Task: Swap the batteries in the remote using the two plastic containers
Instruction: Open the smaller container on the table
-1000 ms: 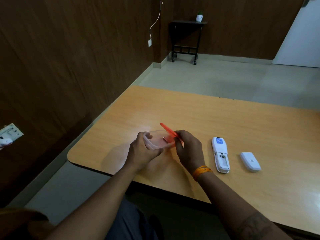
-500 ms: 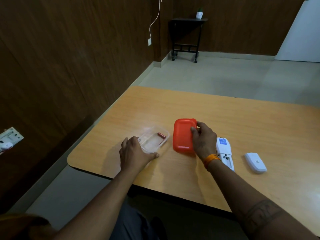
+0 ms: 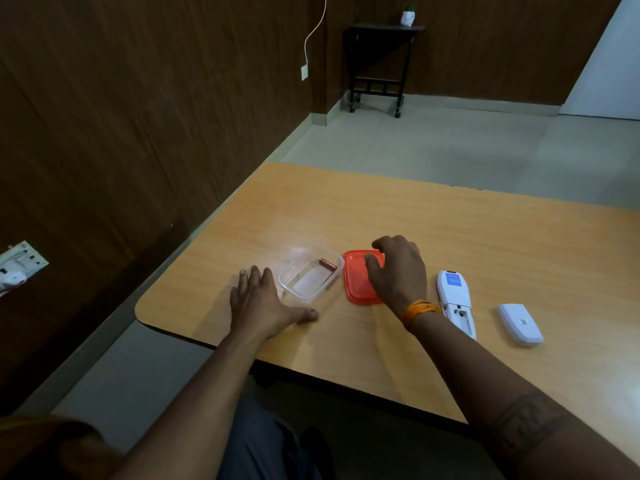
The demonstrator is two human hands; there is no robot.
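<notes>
A clear plastic container (image 3: 298, 287) stands open on the wooden table (image 3: 450, 237), with a reddish battery (image 3: 327, 263) lying at its far end. Its orange lid (image 3: 356, 282) lies flat just to the right. My right hand (image 3: 398, 268) hovers over the lid with fingers curled and apart, holding nothing. My left hand (image 3: 263, 303) rests flat on the table just left of the container, fingers spread. The white remote (image 3: 455, 301) lies face down to the right with its battery bay uncovered. The remote's white back cover (image 3: 520, 323) lies further right.
The table's front edge runs close to my body, and its rounded left corner (image 3: 145, 313) is near a dark wood-panelled wall. A wall socket (image 3: 20, 265) sits at the far left. A small dark side table (image 3: 379, 64) stands across the room.
My right hand took the orange lid off the container, laid it flat on the table and let go. My left hand released the container and now lies flat beside it.
</notes>
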